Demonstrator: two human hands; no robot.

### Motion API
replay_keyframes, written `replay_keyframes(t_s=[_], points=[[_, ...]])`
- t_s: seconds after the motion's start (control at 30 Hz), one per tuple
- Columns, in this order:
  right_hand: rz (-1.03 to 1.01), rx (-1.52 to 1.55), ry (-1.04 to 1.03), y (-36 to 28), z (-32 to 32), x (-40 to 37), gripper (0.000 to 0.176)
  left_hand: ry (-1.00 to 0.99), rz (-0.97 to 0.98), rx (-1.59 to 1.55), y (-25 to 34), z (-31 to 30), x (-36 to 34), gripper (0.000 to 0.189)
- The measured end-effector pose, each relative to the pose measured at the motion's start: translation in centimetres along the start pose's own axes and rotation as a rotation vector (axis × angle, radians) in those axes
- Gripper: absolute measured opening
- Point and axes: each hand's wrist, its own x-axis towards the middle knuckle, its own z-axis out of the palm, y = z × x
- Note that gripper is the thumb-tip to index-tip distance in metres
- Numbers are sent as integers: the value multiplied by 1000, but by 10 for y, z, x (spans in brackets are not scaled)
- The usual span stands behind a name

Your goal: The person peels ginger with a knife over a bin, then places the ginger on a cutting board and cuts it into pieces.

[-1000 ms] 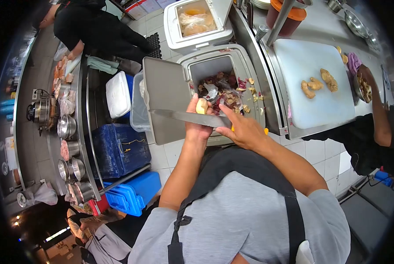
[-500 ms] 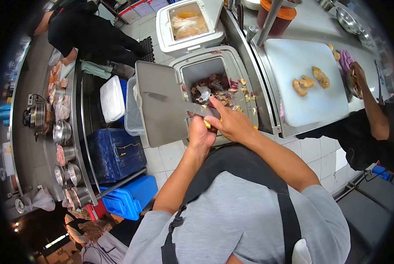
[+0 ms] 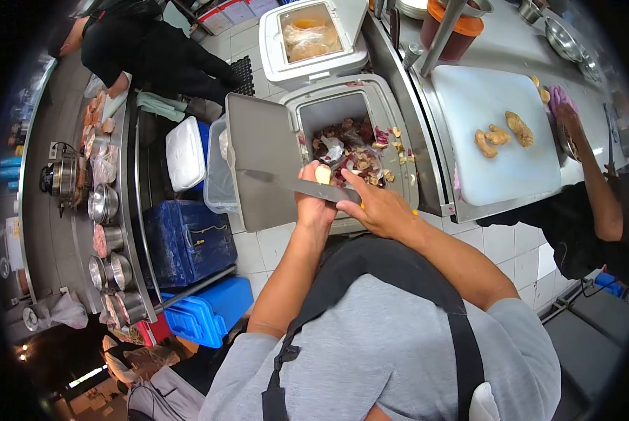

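Over the open bin, my left hand (image 3: 315, 208) is closed around a pale yellow piece of ginger (image 3: 323, 174), whose end sticks out above the fingers. My right hand (image 3: 379, 206) grips a knife (image 3: 279, 182); its handle is hidden in the palm. The broad blade points left and passes across my left hand, just below the visible ginger. Beneath both hands, the grey bin (image 3: 398, 112) holds red and brown peelings (image 3: 349, 144) and a piece of clear plastic. Pale scraps (image 3: 398, 146) lie on its right rim.
Right of the bin, a steel counter carries a white cutting board (image 3: 469, 91) with unpeeled ginger (image 3: 519, 129) on it. A co-worker's hand (image 3: 570, 126) is at a bowl there. Another person (image 3: 153, 56) stands at the far-left counter. A white lidded container (image 3: 314, 74) stands behind the bin.
My left hand has turned, and the ginger now shows above the blade instead of below it. The knife has swung slightly, its tip lower. The whole view has shifted a little.
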Motion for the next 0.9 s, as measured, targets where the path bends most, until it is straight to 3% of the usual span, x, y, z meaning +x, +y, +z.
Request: replay_keyframes(t_s=[0.07,0.13,0.2,0.33,0.37,0.57,0.7,0.8,0.87,0.9], points=[[104,-12,-34,2,-2,6,65,232,61,68,-2,36,-17,16],[152,16,-20,5,-3,12,65,220,20,132,-5,37,-28,17],[218,77,-5,8,-1,18,65,4,-113,136,-1,32,-33,18],[85,1,5,1,-1,2,69,155,-96,-69,0,26,-13,23],[120,-36,-79,-4,-6,0,70,35,-130,-79,6,15,-8,26],[116,-148,20,-1,-3,5,73,85,-122,-115,1,22,-10,20],[173,-116,-46,-4,-4,11,73,107,-111,-103,-5,18,-11,14],[166,-12,-26,0,-3,19,72,78,-131,-14,-12,16,-24,17],[342,123,46,15,0,31,70,-117,-230,154,-16,21,-37,22],[417,309,8,16,-9,32,68,-113,-222,135,-16,22,-37,27]])
